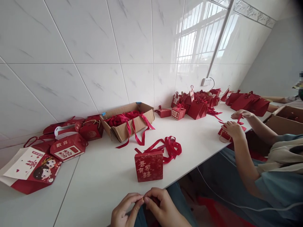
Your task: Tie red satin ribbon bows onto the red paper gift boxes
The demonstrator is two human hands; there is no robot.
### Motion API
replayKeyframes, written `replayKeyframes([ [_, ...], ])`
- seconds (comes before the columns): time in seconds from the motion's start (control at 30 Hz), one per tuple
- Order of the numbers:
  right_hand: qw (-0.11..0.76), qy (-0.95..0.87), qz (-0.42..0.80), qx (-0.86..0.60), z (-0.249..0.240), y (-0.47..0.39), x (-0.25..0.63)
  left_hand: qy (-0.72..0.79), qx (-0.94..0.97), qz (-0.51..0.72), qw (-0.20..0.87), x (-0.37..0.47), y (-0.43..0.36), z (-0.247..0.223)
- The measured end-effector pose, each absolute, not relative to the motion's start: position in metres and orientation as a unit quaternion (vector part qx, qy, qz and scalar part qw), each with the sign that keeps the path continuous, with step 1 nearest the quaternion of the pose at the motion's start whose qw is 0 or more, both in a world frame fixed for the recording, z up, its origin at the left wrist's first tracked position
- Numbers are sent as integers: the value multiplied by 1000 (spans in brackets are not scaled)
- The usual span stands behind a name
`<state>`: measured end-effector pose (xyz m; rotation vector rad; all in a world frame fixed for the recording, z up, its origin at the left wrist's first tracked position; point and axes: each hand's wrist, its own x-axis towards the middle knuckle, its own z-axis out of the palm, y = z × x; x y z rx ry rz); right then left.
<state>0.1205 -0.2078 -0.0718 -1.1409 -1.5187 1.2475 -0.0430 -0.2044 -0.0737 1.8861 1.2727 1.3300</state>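
My left hand [127, 209] and my right hand [161, 205] meet at the table's near edge. Both are closed, thumbs and forefingers pinched together tip to tip. Whatever sits between the fingertips is too small to name. Just beyond them a red gift box [149, 167] with gold lettering stands upright on the white table [101, 176]. Behind that box lies a loose heap of red ribbon [172, 148], touching or close to its back edge; I cannot tell which.
An open cardboard box [120, 132] full of red ribbon stands by the tiled wall. Decorated red boxes [68, 146] crowd the left side. More red boxes [197, 108] fill the back right. At right, a person's hands [234, 127] work ribbon on a small red box.
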Motion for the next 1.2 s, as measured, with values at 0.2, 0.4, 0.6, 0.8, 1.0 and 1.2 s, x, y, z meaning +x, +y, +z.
replayKeyframes([
  [0.2, 448, -643, 432, -446, -66, -210, 112, 474, 677, 546, 136, -33, -212, -81],
  [0.4, 476, -650, 408, -429, -66, -210, 102, 543, 581, 582, 168, -19, -217, -88],
  [0.6, 495, -643, 397, -430, -70, -210, 97, 589, 473, 599, 265, -9, -221, -88],
  [0.8, 510, -629, 397, -432, -74, -207, 97, 586, 428, 586, 360, -11, -219, -91],
  [1.0, 499, -557, 500, -436, -75, -208, 99, 578, 446, 586, 352, -15, -216, -89],
  [1.2, 518, -468, 586, -411, -72, -204, 113, 585, 420, 603, 343, -20, -213, -79],
])
